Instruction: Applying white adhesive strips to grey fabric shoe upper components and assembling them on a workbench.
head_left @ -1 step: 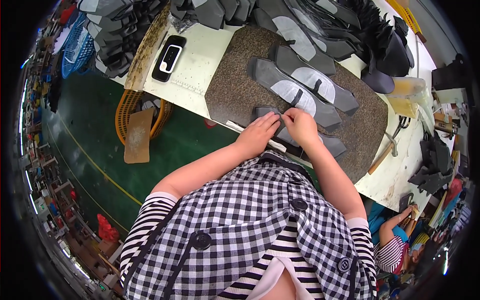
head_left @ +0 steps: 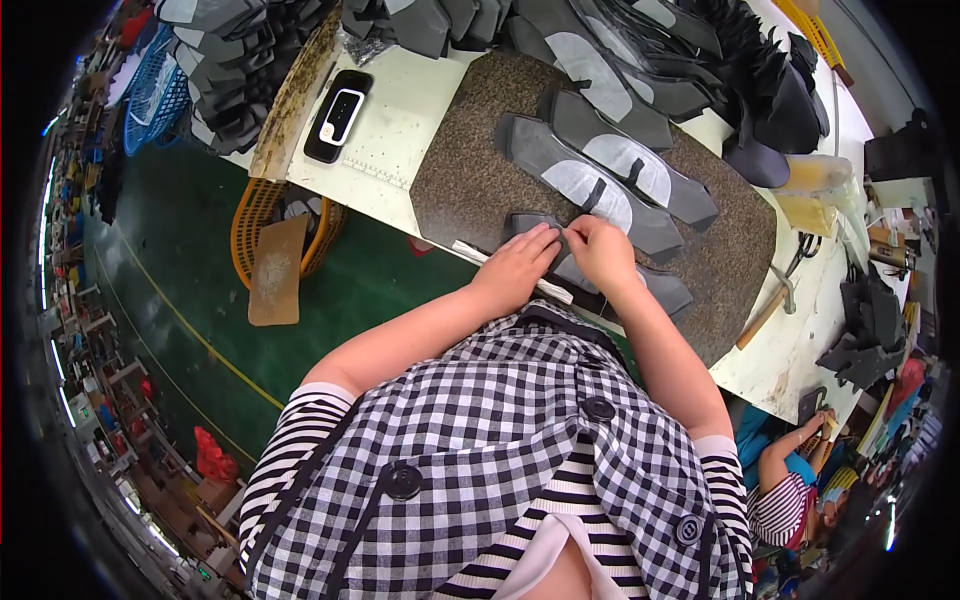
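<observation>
Head view shows both hands meeting on a grey piece point(head_left: 668, 291) that lies at the near edge of a speckled brown board point(head_left: 455, 165). The left grip point(head_left: 514, 272) is unclosed, its fingers laid flat over the piece's left part, seemingly steadying it. Just right of it, the right grip point(head_left: 602, 258) appears closed in a fingertip pinch on the piece; which part is caught, or whether a strip is there, I cannot tell. Just beyond the right grip lies a similar grey piece point(head_left: 530, 150) with a pale patch and a dark strap point(head_left: 594, 194) across it. The step in hand looks like fitting or aligning a small detail by fingertip. The next move seems to call for firm holding by the left grip and careful seating or pressing by the right.
</observation>
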A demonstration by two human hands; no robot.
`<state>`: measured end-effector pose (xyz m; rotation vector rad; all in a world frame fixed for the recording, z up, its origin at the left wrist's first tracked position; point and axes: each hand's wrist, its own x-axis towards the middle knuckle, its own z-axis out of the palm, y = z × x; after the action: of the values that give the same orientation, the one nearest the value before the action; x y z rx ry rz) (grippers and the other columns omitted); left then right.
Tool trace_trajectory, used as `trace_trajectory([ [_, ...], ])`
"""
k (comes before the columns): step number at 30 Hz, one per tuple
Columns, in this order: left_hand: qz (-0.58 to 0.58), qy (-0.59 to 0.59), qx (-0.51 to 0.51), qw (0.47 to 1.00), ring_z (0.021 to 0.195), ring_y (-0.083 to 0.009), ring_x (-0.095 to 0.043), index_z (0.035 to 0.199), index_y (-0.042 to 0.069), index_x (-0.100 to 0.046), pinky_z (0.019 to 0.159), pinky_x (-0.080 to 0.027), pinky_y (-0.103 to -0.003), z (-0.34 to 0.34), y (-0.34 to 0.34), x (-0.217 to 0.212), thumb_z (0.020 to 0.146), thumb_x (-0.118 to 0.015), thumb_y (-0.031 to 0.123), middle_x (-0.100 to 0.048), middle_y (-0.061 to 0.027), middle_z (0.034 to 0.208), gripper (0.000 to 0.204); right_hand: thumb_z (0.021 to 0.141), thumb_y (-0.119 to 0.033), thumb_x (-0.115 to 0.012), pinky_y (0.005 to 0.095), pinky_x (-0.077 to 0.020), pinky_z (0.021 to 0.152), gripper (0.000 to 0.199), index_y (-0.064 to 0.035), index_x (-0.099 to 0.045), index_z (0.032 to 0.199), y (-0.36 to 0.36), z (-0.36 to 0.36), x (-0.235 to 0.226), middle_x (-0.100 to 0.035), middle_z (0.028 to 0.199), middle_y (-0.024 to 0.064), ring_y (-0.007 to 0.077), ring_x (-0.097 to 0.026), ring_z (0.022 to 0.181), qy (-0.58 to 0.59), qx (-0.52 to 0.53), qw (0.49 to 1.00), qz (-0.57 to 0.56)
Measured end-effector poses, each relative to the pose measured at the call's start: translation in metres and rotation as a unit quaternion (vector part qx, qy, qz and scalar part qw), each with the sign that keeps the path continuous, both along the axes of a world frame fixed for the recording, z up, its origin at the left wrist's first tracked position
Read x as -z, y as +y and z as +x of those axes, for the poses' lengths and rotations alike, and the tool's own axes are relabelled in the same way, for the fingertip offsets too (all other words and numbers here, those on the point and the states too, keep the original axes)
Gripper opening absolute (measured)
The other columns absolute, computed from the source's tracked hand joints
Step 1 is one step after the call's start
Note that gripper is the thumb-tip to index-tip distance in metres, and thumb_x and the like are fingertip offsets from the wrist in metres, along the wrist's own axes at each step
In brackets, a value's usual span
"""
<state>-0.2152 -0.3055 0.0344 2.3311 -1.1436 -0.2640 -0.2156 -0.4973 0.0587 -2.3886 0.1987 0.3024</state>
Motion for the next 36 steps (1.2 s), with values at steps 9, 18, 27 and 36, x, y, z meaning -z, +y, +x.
trace_trajectory([
  [9, 0.038, -0.015, 0.008, 0.999, 0.134, -0.0306, -0.039, 0.13, 0.001, -0.05, 0.108, -0.035, -0.041, 0.005, -0.005, -0.005, 0.085, -0.047, 0.008, -0.043, -0.015, 0.143, 0.045, 0.085, -0.024, -0.063, 0.0432, -0.0516, 0.071, 0.018, -0.0071, -0.069, 0.086, -0.009, -0.018, -0.035, -0.068, 0.086, 0.0137, 0.0346, -0.065, 0.08, 0.014, 0.013, 0.998, -0.055],
  [18, 0.097, -0.096, 0.005, 0.991, 0.125, -0.0248, -0.045, 0.141, 0.007, -0.043, 0.101, -0.037, -0.037, 0.005, -0.015, -0.011, 0.083, -0.054, 0.014, -0.048, -0.0097, 0.139, 0.059, 0.081, -0.018, -0.072, 0.0321, -0.0509, 0.066, 0.014, -0.0044, -0.07, 0.084, -0.077, -0.095, -0.04, -0.068, 0.08, 0.0094, 0.0217, -0.065, 0.069, 0.018, 0.256, 0.965, 0.053],
  [27, 0.138, -0.073, 0.0, 0.988, 0.124, -0.0259, -0.045, 0.138, 0.015, -0.047, 0.098, -0.038, -0.041, 0.006, -0.025, -0.02, 0.089, -0.058, 0.025, -0.051, -0.0103, 0.136, 0.052, 0.08, -0.02, -0.072, 0.0314, -0.0517, 0.067, 0.016, -0.0049, -0.072, 0.083, -0.088, -0.095, -0.002, -0.068, 0.081, 0.0095, 0.0207, -0.066, 0.07, -0.037, 0.298, 0.953, 0.024],
  [36, 0.15, -0.094, -0.044, 0.983, 0.123, -0.0258, -0.045, 0.137, 0.013, -0.048, 0.1, -0.032, -0.043, -0.003, -0.037, -0.037, 0.089, -0.056, 0.021, -0.048, -0.011, 0.138, 0.049, 0.078, -0.027, -0.073, 0.0336, -0.0514, 0.066, 0.016, -0.0112, -0.071, 0.078, -0.092, -0.093, 0.002, -0.066, 0.078, 0.0041, 0.021, -0.066, 0.07, 0.007, 0.304, 0.953, 0.0],
])
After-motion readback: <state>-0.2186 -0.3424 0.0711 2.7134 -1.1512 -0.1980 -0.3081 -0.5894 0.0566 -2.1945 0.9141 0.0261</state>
